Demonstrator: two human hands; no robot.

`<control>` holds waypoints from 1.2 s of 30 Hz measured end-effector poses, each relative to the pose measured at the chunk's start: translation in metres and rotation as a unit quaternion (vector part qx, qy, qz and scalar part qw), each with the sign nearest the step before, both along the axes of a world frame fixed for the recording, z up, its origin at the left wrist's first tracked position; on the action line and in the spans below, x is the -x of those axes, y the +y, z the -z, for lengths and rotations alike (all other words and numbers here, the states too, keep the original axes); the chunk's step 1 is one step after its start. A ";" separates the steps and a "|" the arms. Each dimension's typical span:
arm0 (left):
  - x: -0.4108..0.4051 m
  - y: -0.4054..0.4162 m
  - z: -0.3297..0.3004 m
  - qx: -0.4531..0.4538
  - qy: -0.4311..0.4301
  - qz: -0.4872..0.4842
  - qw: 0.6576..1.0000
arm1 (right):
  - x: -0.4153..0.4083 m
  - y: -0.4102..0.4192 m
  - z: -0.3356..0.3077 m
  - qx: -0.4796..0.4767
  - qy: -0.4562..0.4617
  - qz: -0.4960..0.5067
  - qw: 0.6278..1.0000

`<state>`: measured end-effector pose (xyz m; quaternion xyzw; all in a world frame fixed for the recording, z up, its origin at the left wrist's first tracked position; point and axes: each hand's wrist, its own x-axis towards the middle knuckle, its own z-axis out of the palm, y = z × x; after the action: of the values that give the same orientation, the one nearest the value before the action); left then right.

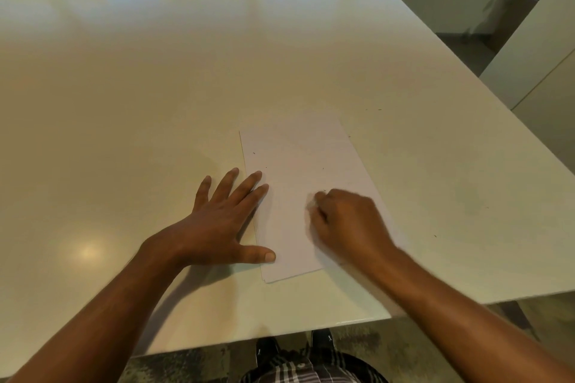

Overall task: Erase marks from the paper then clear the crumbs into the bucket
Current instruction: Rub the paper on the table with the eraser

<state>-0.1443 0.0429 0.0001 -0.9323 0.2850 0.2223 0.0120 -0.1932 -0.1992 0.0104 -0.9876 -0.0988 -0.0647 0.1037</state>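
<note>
Two hands on paper (298, 165), left hand (224, 221) flat pinning its left edge; right hand (345, 221) curled, grip contents unclear

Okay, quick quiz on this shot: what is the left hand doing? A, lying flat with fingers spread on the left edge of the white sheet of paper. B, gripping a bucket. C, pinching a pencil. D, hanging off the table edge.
A: the left hand lies flat, fingers straight and spread, across the left edge of the white sheet of paper on the cream table.
</note>
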 end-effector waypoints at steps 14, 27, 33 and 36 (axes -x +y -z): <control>0.001 0.001 -0.001 0.017 0.000 -0.002 1.000 | -0.042 -0.038 -0.005 0.017 -0.058 0.129 0.990; 0.002 0.001 -0.002 0.023 0.002 -0.003 1.000 | -0.008 -0.007 -0.006 0.000 -0.013 0.026 1.000; 0.001 0.001 -0.002 0.016 0.007 0.000 1.000 | -0.029 -0.056 0.000 0.017 -0.060 0.138 0.988; 0.002 0.001 -0.002 0.019 0.007 0.000 1.000 | -0.015 -0.033 0.001 0.012 -0.035 0.088 0.995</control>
<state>-0.1463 0.0436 0.0024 -0.9308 0.2888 0.2239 -0.0075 -0.1779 -0.2323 0.0093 -0.9907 -0.0156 -0.1074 0.0822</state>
